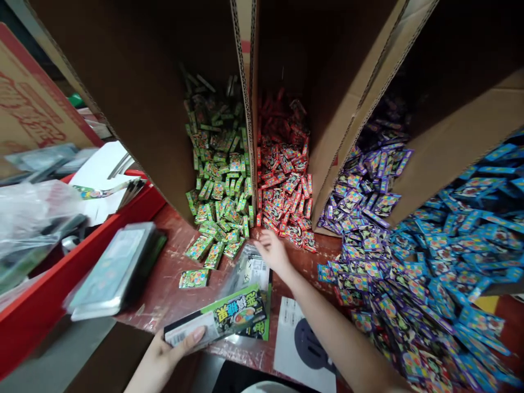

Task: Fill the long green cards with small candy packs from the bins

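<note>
My left hand [174, 349] holds a black and green printed candy package [229, 316] by its left end, thumb on top. Under and behind it lie clear plastic bags [249, 270] with a barcode label. My right hand [272, 251] reaches to the top edge of those bags, fingers bent together; whether they pinch anything is too small to tell. Just beyond the fingers are small red packets [286, 185], and to the left small green packets [221, 202], a few loose on the red table [172, 284].
Cardboard dividers [327, 120] stand between the heaps. Purple packets [368, 218] and blue packets [458, 229] spread at right. Stacked clear-bagged packages [114, 267] lie beside a red bin [61, 273] at left. A white sheet [286, 338] lies near the front edge.
</note>
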`<state>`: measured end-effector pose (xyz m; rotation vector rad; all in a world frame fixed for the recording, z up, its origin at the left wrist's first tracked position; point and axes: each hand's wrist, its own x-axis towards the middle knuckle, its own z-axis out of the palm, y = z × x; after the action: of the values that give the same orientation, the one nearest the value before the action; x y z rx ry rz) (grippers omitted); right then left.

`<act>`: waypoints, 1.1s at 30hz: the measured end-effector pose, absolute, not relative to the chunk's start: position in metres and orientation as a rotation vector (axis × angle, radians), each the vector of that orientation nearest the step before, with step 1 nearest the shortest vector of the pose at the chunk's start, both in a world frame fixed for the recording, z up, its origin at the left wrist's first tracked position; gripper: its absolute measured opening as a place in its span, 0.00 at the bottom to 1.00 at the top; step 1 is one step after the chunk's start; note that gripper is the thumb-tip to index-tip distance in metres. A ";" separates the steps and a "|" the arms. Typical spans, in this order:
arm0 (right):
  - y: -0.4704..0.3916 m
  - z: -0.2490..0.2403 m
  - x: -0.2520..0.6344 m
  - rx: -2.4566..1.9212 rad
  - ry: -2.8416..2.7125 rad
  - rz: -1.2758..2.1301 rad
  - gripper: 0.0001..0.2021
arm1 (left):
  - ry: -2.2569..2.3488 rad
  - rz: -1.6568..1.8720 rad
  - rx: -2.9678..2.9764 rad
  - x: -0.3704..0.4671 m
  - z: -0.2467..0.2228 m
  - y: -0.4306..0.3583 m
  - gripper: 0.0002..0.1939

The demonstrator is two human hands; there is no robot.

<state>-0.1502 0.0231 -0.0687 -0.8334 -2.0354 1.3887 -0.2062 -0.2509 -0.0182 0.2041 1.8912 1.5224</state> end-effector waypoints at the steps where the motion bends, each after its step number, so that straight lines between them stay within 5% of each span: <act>1: 0.023 -0.071 -0.177 -0.842 -2.042 1.368 0.19 | 1.896 1.555 0.178 -0.204 -0.022 -0.253 0.20; 5: 0.024 -0.072 -0.219 -0.904 -2.034 1.382 0.27 | 1.935 1.733 0.150 -0.204 -0.036 -0.251 0.22; 9: 0.032 -0.070 -0.159 -0.934 -1.941 1.538 0.32 | 1.885 1.811 0.012 -0.223 -0.049 -0.240 0.20; 15: 0.024 -0.056 -0.039 -0.711 -1.393 2.104 0.14 | 1.745 1.736 0.017 -0.229 -0.061 -0.195 0.16; 21: 0.014 -0.044 0.025 -0.915 -1.226 1.835 0.10 | 1.552 1.670 0.170 -0.191 -0.050 -0.158 0.15; 25: 0.021 -0.035 0.041 -0.847 -1.214 1.837 0.13 | 1.483 1.607 0.222 -0.174 -0.045 -0.151 0.15; 31: 0.035 -0.030 0.033 -0.846 -1.426 1.404 0.27 | 1.536 1.559 0.298 -0.163 -0.039 -0.144 0.16; 33: 0.033 -0.030 0.033 -0.801 -1.601 1.311 0.23 | 1.536 1.554 0.307 -0.160 -0.035 -0.141 0.15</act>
<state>0.0328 0.0326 -0.0298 -0.8011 -1.6010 1.3108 -0.1598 -0.1414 -0.0351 0.3070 1.5356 1.5536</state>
